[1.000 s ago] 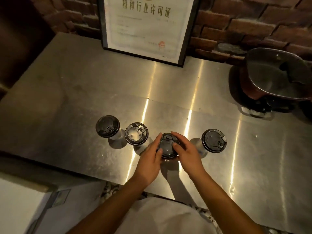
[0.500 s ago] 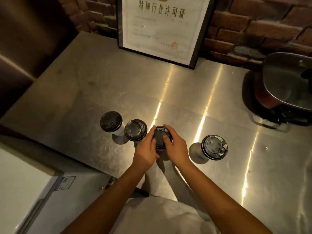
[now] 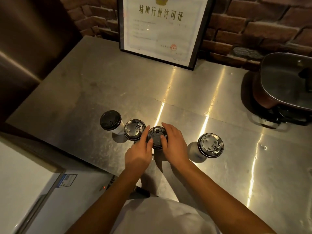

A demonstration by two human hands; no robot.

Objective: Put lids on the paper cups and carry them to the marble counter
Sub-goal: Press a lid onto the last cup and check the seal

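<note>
Third cup [image 3: 157, 138] in the row of four stood on the steel counter [image 3: 101, 85], black lid [image 3: 156, 135] seated on top. Left hand [image 3: 138, 153] and right hand [image 3: 175, 146] flanked it, fingers spread around the rim and both thumbs pressing on the lid's top face; hands were curled loosely, not clenched. Neighbour cup [image 3: 134, 130] sat just beside the left fingers [image 3: 145, 132]; the far-right cup [image 3: 210, 145] stood apart.

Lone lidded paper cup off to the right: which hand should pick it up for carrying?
Right hand. It sits nearest that lone white paper cup with the black lid, with bare steel counter between. The left hand would have to cross over.
</note>
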